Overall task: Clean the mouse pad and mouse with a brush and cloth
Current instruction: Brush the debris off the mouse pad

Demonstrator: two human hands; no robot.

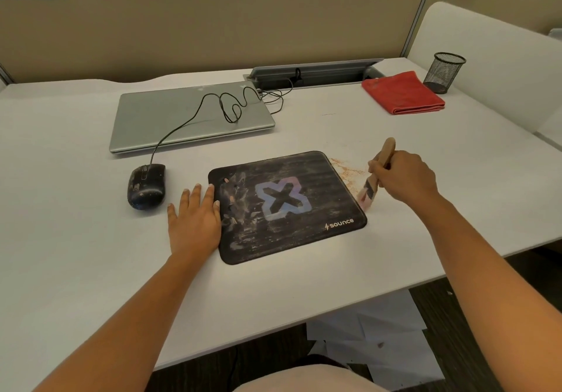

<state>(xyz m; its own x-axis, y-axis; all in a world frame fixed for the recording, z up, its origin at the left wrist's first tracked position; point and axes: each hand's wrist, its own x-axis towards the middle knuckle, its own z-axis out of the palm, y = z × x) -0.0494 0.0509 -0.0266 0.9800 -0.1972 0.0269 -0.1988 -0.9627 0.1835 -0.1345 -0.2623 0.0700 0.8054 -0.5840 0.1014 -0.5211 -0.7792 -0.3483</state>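
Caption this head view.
Right hand holds a brush right of the dusty mouse pad; left hand lies flat at its left edge.

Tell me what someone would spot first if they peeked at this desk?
Probably the dusty black mouse pad in the middle of the desk, with its big X. The left hand rests flat at its left edge, while the right hand grips a brush at its right edge, beside reddish dust. A bright red cloth lies folded at the far right.
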